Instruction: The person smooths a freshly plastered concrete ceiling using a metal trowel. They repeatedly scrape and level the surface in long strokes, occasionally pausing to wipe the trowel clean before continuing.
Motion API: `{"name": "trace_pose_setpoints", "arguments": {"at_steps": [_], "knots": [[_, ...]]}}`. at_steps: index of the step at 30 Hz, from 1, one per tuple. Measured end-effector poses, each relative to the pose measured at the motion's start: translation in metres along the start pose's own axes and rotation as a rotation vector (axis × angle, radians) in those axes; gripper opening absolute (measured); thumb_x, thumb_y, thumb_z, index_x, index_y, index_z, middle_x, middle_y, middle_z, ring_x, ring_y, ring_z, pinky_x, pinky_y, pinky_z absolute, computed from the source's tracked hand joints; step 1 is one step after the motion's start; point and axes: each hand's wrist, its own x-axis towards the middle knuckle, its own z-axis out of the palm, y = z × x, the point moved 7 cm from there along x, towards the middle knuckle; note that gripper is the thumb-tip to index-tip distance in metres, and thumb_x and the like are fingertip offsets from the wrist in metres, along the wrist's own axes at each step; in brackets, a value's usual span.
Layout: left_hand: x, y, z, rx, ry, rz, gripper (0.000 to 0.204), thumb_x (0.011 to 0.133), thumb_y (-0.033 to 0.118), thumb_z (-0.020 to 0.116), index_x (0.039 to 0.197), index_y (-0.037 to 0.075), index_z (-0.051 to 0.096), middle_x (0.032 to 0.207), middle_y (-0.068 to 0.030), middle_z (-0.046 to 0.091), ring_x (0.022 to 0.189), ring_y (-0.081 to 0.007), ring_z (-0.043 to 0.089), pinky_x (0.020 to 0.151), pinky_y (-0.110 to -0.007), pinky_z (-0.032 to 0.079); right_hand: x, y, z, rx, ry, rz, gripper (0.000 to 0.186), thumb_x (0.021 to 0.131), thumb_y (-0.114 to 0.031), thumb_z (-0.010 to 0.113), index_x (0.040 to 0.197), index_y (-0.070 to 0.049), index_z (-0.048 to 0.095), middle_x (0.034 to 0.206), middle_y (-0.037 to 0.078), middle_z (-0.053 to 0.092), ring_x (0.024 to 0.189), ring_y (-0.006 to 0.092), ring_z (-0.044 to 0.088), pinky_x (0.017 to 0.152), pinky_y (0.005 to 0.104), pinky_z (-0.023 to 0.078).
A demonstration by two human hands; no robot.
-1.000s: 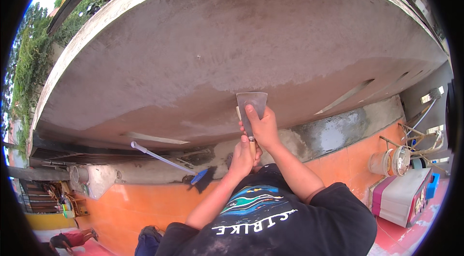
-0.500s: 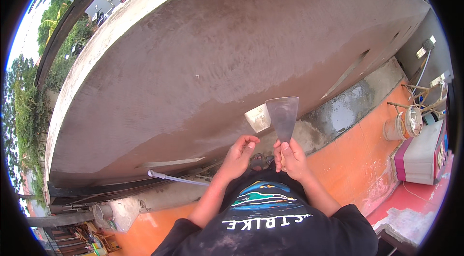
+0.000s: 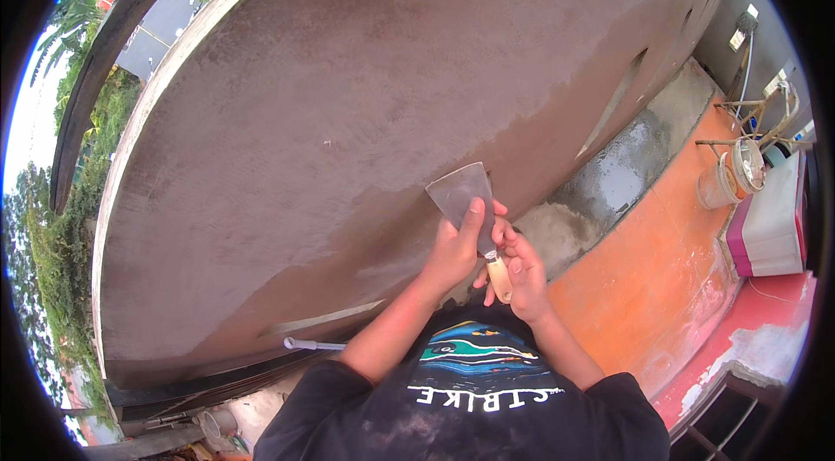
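Observation:
A putty knife with a wide grey blade (image 3: 465, 191) and a pale wooden handle (image 3: 498, 278) is held in front of me, its blade tilted up and left. My left hand (image 3: 457, 243) pinches the blade, thumb on the near face and fingers behind it. My right hand (image 3: 526, 278) is curled round the handle near the metal collar, some fingers passing behind it. Beyond the blade stands a brown-grey plastered wall (image 3: 348, 104), with a darker, damp-looking band along its lower part. Part of the blade is hidden by my left thumb.
A pale pipe (image 3: 313, 344) juts out beside my left forearm. At the wall's foot lies a wet grey patch (image 3: 613, 178), bordering an orange floor (image 3: 626, 261). Buckets (image 3: 718, 183) and a white box with a magenta band (image 3: 770, 230) stand at the right.
My left hand has moved right and up from beside the putty knife and now grips its blade. The knife has tilted left, and its wooden handle has come into sight. The view has shifted slightly.

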Motion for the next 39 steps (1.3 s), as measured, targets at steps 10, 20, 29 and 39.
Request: {"name": "trace_pose_setpoints", "arguments": {"at_steps": [10,20,29,39], "knots": [[0.012,-0.016,0.013,-0.240,0.122,0.033,0.045,0.104,0.050,0.042,0.096,0.006,0.050,0.061,0.0025,0.039,0.051,-0.0085,0.040,0.064,-0.030,0.045,-0.013,0.015,-0.031,0.055,0.222,-0.261,0.058,0.099,-0.054,0.043,0.107,0.004,0.045,0.109,0.015,0.048,0.098,0.0236,0.062,0.056,0.0280,0.060],[0.017,-0.018,0.011,-0.228,0.111,0.003,0.042,0.105,0.048,0.039,0.094,0.008,0.047,0.061,0.0039,0.034,0.050,-0.0065,0.032,0.061,-0.028,0.042,-0.004,0.027,-0.038,0.138,0.229,-0.274,0.054,0.101,-0.049,0.043,0.101,0.004,0.047,0.104,0.015,0.050,0.093,0.0247,0.064,0.050,0.0272,0.058],[0.020,0.001,0.008,-0.084,0.174,-0.035,0.045,0.103,0.049,0.045,0.091,0.006,0.047,0.061,0.0044,0.035,0.054,-0.0057,0.037,0.051,-0.023,0.033,0.019,0.023,-0.014,0.231,0.198,-0.317,0.051,0.101,-0.051,0.042,0.098,0.000,0.044,0.100,0.013,0.048,0.077,0.0209,0.059,0.045,0.0259,0.053],[0.015,0.021,0.025,-0.125,0.033,0.030,0.041,0.105,0.044,0.043,0.092,0.005,0.048,0.064,0.0038,0.038,0.055,-0.0048,0.038,0.052,-0.022,0.034,0.013,0.006,-0.015,0.240,0.136,-0.329,0.051,0.102,-0.049,0.039,0.098,0.002,0.045,0.099,0.014,0.046,0.094,0.0249,0.061,0.048,0.0282,0.058]]}}
